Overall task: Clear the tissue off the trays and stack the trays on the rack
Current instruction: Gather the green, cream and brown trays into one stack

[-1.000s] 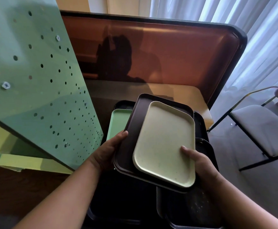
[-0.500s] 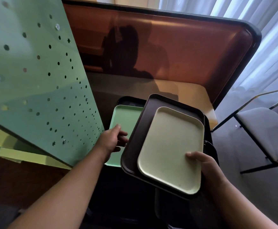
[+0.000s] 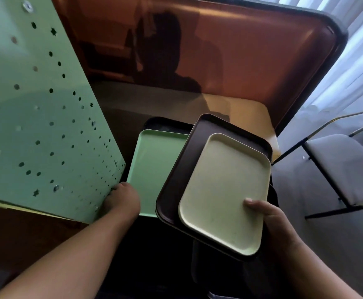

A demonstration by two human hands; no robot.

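While stacked on the brown tray (image 3: 182, 173), cream tray (image 3: 223, 190) under right hand (image 3: 269, 221) thumb.

Four trays (image 3: 223, 190), one chair (image 3: 340, 165)

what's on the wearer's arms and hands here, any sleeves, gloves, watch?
Nothing worn that shows. Both forearms are bare right to the frame edge, so no sleeves or cuffs are in view. The left hand and right hand have no gloves, and no watch, band or ring is visible. A short, unpainted thumbnail shows on the right hand.
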